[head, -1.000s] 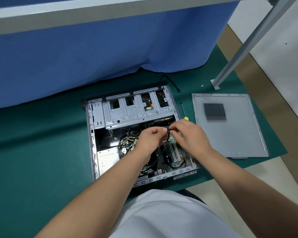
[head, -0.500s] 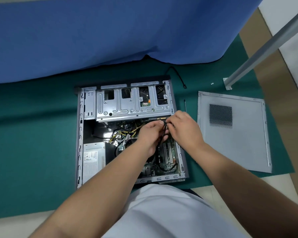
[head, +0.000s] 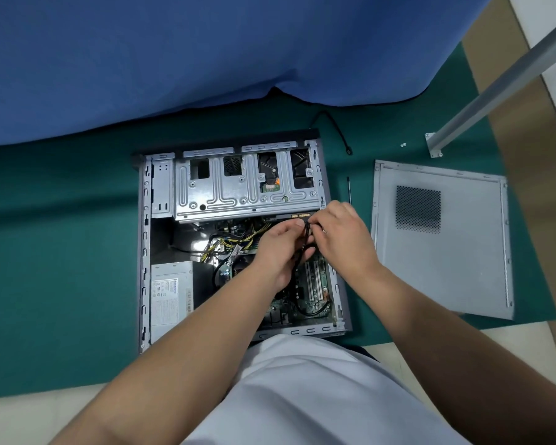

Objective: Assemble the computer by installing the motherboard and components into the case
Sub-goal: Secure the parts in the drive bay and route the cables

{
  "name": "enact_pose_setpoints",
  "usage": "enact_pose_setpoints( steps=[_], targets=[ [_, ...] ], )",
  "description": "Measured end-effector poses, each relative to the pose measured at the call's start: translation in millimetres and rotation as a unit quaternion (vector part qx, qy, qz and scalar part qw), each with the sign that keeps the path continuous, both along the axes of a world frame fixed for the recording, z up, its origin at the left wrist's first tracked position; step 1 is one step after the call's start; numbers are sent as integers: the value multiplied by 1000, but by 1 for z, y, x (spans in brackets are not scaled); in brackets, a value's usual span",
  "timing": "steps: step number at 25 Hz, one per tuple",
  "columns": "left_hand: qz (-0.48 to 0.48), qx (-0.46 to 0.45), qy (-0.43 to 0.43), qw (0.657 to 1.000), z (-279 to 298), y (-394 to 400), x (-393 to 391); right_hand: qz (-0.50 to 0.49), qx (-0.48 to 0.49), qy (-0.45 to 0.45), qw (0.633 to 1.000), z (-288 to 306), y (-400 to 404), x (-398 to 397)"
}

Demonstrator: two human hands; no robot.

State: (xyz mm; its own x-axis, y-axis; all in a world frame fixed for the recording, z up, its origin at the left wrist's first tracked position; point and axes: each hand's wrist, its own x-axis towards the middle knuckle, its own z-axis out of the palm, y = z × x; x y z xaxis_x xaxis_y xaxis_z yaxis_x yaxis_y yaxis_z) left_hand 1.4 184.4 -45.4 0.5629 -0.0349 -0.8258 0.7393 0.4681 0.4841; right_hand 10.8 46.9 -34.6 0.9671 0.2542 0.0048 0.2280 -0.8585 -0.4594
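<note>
Both hands sit slightly farther up the open case (head: 143, 252) than half a second ago, close to the drive cage (head: 247, 184). The case lies on the green mat (head: 55, 252), its side panel (head: 440, 239) well apart to the right. Left hand (head: 280, 248) and right hand (head: 344, 236) pinch a black cable (head: 306, 234) between them — apparently a looped bundle — above the motherboard (head: 312, 293).
</note>
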Motion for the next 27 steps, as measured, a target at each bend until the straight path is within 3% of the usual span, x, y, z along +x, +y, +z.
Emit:
enact_pose_setpoints(
  steps=[27],
  targets=[
    [-1,-30,-33,999,-8,8,-6,2,6,-33,999,-5,0,-1]
  ],
)
